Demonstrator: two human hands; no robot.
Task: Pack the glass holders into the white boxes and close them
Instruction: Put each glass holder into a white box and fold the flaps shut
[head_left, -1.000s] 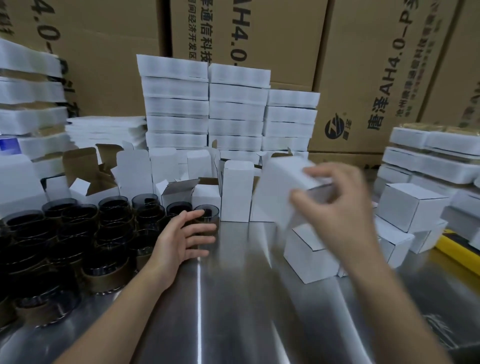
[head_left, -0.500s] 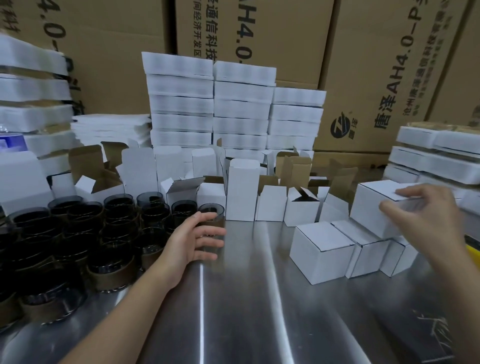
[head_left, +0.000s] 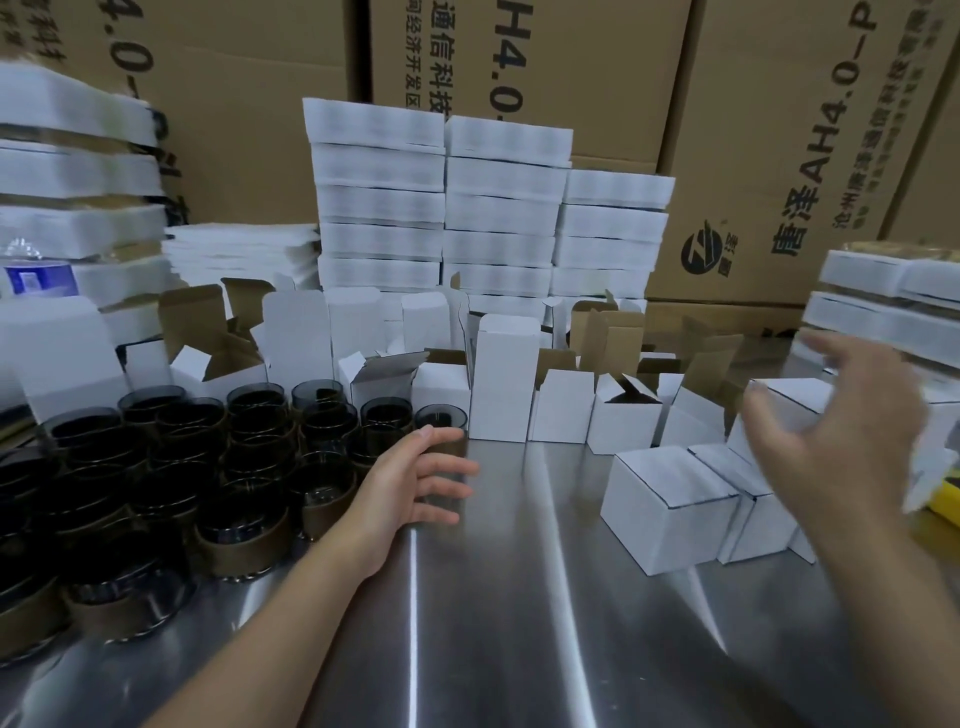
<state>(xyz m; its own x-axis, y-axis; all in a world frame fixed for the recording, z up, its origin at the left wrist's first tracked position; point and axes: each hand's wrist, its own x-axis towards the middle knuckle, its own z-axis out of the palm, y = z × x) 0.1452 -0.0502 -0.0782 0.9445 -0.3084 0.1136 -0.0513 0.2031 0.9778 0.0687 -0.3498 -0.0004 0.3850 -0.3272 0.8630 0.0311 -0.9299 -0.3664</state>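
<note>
WAREHOUSE PACKING BENCH: My left hand (head_left: 410, 483) cups the end glass holder (head_left: 440, 415), which stands upright at the right edge of the dark, close-packed crowd of glass holders (head_left: 156, 467) on the steel table (head_left: 519, 623). My thumb is up near its rim. My fingers are spread and nearly straight along its near side, not yet closed round it.

My right hand (head_left: 852, 447), blurred, hangs wide open and empty above the closed white boxes (head_left: 670, 499) at the right. Between the two hands a row of open white boxes (head_left: 623, 421) stands with flaps up, and a taller box (head_left: 504, 379) stands just beside the holder.

As I judge it, the step in hand is the pick-up. The glass looks smooth, so I should wrap thumb and fingers fully round the wall below the rim rather than pinch it. I should also lift straight up so that it does not knock its neighbours.

The free hand would do best to take the nearest open box by its side walls, keeping the mouth square and the flaps clear. The holder should then go in base first, the side flaps fold in before the lid, and the finished box join the closed ones at the right.
</note>
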